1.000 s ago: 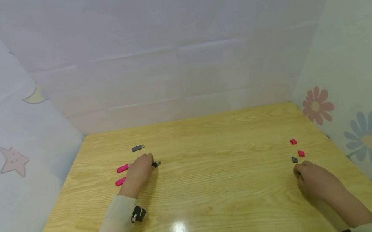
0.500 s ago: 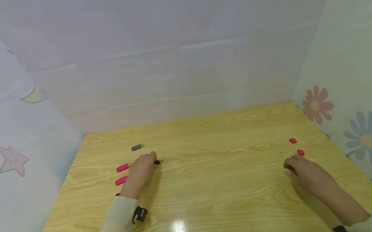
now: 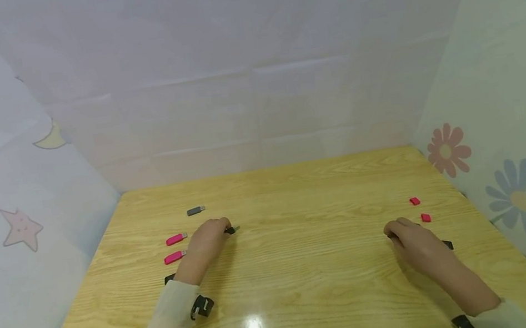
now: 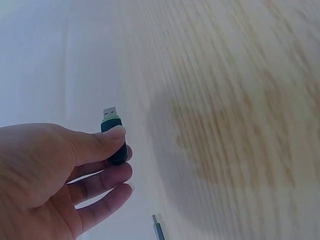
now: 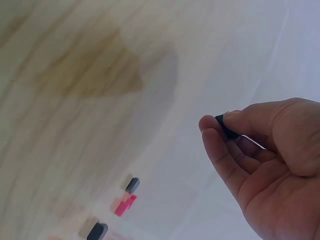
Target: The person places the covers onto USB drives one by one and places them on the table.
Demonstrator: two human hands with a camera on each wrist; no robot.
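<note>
My left hand (image 3: pixel 208 245) pinches a black USB flash drive (image 4: pixel 114 137) between thumb and fingers. Its bare metal plug points away from the hand, with a green ring at the plug's base. In the right wrist view, the thumb and fingertips of my right hand (image 5: pixel 270 160) pinch a small black cap (image 5: pixel 228 127), partly hidden by the fingers. Both hands are raised over the wooden table, well apart from each other. Behind the left hand lie a grey flash drive (image 3: pixel 195 211) and two pink flash drives (image 3: pixel 176 239), all with bare plugs.
Two small pink caps (image 3: pixel 414 201) lie at the table's right. Beside the right hand shows a black cap (image 3: pixel 447 244); a grey cap (image 5: pixel 132 185) appears in the right wrist view. A black item (image 3: pixel 170 278) peeks out by the left wrist. Patterned sheets surround the table (image 3: pixel 311 291).
The right hand has moved left and slightly up in the head view, uncovering the black cap behind it. The left hand has shifted a little right with the flash drive, exposing the pink drives' plugs.
</note>
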